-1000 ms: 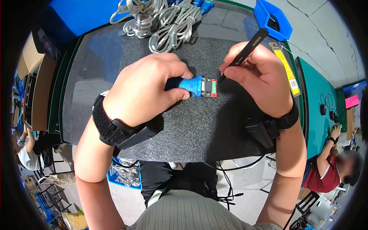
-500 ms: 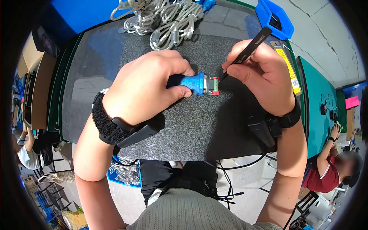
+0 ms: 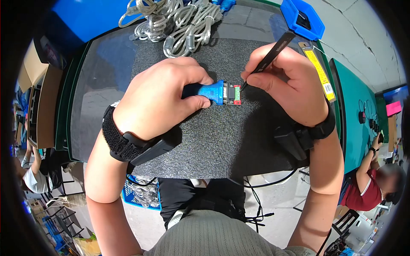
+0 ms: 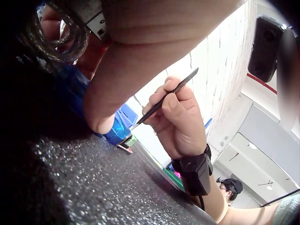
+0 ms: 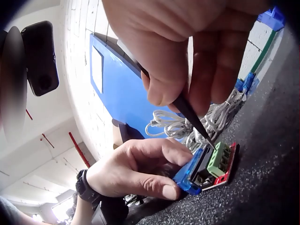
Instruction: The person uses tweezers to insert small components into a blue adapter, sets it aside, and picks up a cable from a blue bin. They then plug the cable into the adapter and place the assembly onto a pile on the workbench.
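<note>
My left hand (image 3: 158,94) grips a translucent blue serial connector (image 3: 211,93) between thumb and fingers, over the dark mat. Joined to the connector's front is a small red circuit board (image 3: 238,102) bearing a green terminal block (image 5: 219,159). Under the left palm, the left wrist view shows a USB plug (image 4: 97,24) and a loop of clear-jacketed cable (image 4: 61,54). My right hand (image 3: 294,81) pinches black tweezers (image 3: 273,53) like a pen, slanting down to the left. Their tip is right at the top of the green block in the right wrist view.
Coiled grey cables (image 3: 188,32) lie at the back of the mat (image 3: 205,149). A blue bin (image 3: 302,20) stands at the back right, above a yellow-labelled strip (image 3: 318,68). Below the table edge is a blue basket (image 3: 159,197) of cables. Other people sit at both sides.
Both hands keep their grips on the connector and the tweezers. The tweezer tip makes only small shifts beside the terminal block. The head view has swung slightly.
</note>
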Available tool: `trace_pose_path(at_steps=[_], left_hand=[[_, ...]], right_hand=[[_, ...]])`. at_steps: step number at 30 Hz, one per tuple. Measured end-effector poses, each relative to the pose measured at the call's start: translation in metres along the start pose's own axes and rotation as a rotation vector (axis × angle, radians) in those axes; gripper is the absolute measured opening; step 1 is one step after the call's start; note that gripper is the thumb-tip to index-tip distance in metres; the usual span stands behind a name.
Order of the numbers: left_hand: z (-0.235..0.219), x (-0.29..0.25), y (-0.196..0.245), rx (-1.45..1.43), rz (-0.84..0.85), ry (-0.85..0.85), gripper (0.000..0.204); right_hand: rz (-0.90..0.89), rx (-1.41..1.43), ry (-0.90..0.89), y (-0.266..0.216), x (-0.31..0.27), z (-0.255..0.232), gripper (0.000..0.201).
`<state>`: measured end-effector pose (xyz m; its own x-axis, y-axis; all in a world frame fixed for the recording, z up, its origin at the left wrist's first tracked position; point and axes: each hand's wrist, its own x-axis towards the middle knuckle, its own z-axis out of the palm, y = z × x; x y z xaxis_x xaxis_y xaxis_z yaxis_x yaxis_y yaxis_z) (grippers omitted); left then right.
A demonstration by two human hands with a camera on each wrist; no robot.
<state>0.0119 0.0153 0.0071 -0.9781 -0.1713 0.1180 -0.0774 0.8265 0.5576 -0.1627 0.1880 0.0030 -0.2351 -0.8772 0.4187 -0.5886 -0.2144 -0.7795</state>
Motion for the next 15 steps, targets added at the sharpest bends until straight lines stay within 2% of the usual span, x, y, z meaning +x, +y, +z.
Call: trace_pose_path(at_steps=[15], left_hand=[[0.0012, 0.0018, -0.0009, -0.01, 0.014, -0.004, 0.034]], right_hand=[[-0.02, -0.009, 0.011, 0.0081, 0.0002, -0.0009, 0.012]])
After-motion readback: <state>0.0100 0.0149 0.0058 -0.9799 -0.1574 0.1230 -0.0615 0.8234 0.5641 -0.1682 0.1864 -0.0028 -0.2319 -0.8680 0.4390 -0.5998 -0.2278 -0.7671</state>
